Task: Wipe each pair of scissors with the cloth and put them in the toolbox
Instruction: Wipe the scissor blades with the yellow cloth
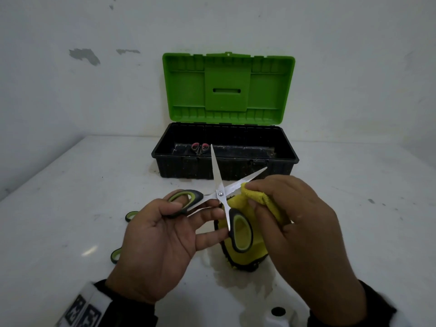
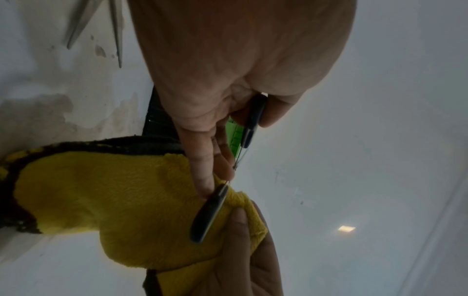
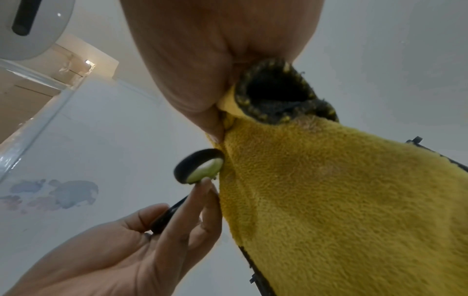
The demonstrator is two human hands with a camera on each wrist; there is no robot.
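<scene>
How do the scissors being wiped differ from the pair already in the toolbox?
The green-handled scissors are held in the left hand, blades spread wide; the pink-handled scissors lie in the toolbox, looking smaller, blades hidden. Both have dark-rimmed handle loops.
</scene>
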